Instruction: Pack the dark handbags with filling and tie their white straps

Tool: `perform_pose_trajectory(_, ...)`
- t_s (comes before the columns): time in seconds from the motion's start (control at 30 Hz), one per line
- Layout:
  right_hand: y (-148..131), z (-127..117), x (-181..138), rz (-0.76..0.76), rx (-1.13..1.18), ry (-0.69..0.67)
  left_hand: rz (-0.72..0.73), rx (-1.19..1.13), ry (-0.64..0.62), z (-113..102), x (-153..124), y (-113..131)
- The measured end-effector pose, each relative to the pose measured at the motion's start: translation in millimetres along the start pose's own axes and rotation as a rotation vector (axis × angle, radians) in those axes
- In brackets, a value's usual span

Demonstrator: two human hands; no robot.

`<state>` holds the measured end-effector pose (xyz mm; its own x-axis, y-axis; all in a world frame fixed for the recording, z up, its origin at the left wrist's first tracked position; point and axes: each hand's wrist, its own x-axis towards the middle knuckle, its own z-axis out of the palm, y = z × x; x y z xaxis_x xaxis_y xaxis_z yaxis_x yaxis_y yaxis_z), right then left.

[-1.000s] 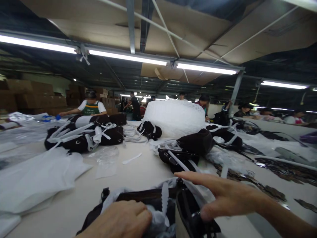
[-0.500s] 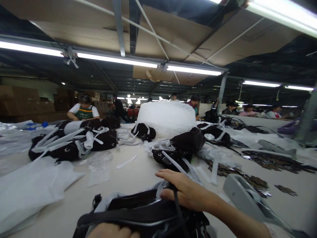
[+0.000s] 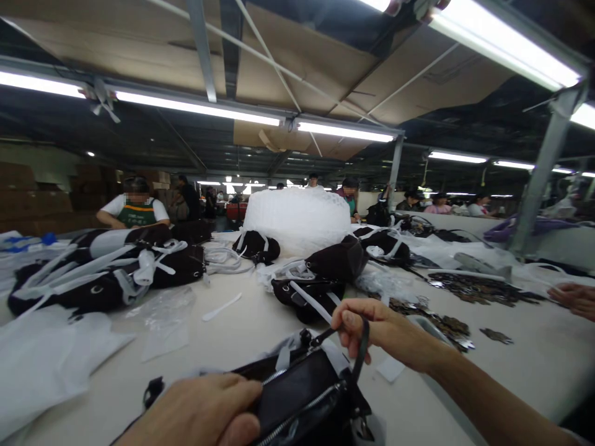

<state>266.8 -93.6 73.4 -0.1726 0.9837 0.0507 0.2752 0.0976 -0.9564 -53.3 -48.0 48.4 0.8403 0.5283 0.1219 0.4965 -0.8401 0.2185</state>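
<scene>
A black zippered bag (image 3: 307, 396) lies at the near edge of the pale table (image 3: 260, 322), with white wrapping tucked around it. My left hand (image 3: 195, 415) presses down on the bag's near left end, fingers curled over its top edge. My right hand (image 3: 376, 328) is closed around the bag's thin black strap (image 3: 360, 359) and holds it lifted above the bag's right end.
Several dark bags with white straps (image 3: 106, 272) lie at the left and at the middle (image 3: 325, 272). A big white bundle (image 3: 297, 217) stands behind them. Plastic sheets (image 3: 46, 359) cover the left. Metal fittings (image 3: 474, 288) are strewn right. Another person's hand (image 3: 574, 297) shows at far right; workers sit beyond.
The view has swung right. My right hand went from reaching flat over the bag to gripping its strap and pulling it up. My left hand slid along the bag's top edge.
</scene>
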Motion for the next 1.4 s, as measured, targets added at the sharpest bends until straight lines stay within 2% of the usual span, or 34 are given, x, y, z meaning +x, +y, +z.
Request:
perform_pose_trajectory(0.07,-2.9,8.4,1.5,0.004,0.070,-0.040,-0.113,-0.146,-0.065,-29.7,10.7,19.8)
perform_pose_trajectory(0.13,-4.7,16.9,3.9,-0.014,0.106,-0.060,-0.132,-0.269,-0.154,-45.5,26.4,33.9)
perform_pose_trajectory(0.27,-5.6,25.8,7.1,-0.075,0.110,-0.108,-0.042,-0.387,-0.364,-39.2,61.5,32.9)
perform_pose_trajectory(0.37,-9.3,24.5,9.1,-0.097,0.076,-0.105,-0.070,-0.290,-0.413,-34.0,76.6,28.5)
perform_pose_trajectory(0.47,-20.5,22.2,14.9,-0.110,0.003,-0.034,-0.089,-0.133,-0.293,-44.1,79.8,33.7)
perform_pose_trajectory(0.53,-31.5,24.4,20.6,-0.139,-0.059,-0.002,-0.091,-0.166,-0.157,-52.3,79.3,37.4)
perform_pose_trajectory(0.6,-42.3,30.8,25.7,-0.189,-0.129,0.005,-0.085,-0.398,-0.111,-53.8,79.3,37.4)
perform_pose_trajectory(0.73,-50.8,46.9,28.3,-0.330,-0.364,0.076,-0.050,-1.114,-0.233,-30.6,82.4,31.0)
perform_pose_trajectory(0.8,-45.3,50.3,25.8,-0.376,-0.408,0.076,-0.109,-1.395,-0.180,-14.8,83.9,29.8)
perform_pose_trajectory(0.87,-36.1,49.5,21.3,-0.390,-0.338,0.084,-0.212,-1.527,-0.090,-4.3,84.7,31.3)
perform_pose_trajectory(0.93,-28.0,46.6,15.3,-0.380,-0.284,0.143,-0.261,-1.551,-0.044,-1.2,84.9,35.0)
perform_pose_trajectory(1.0,-25.1,45.1,9.0,-0.373,-0.332,0.176,-0.255,-1.540,-0.046,-3.1,85.0,40.3)
perform_pose_trajectory(1.17,-35.2,50.0,3.7,-0.387,-0.577,0.079,-0.279,-1.528,-0.097,-6.6,85.4,51.2)
perform_pose_trajectory(1.23,-35.8,49.6,4.2,-0.439,-0.596,0.152,-0.275,-1.582,-0.055,-6.3,84.5,49.1)
perform_pose_trajectory(1.3,-31.4,47.2,3.0,-0.436,-0.597,0.298,-0.234,-1.656,-0.021,-6.1,82.8,43.0)
perform_pose_trajectory(1.33,-28.2,46.3,1.6,-0.394,-0.591,0.346,-0.207,-1.684,-0.022,-5.9,82.1,39.4)
perform_pose_trajectory(1.4,-23.1,47.2,-1.4,-0.280,-0.574,0.348,-0.196,-1.701,-0.030,-4.0,82.1,33.2)
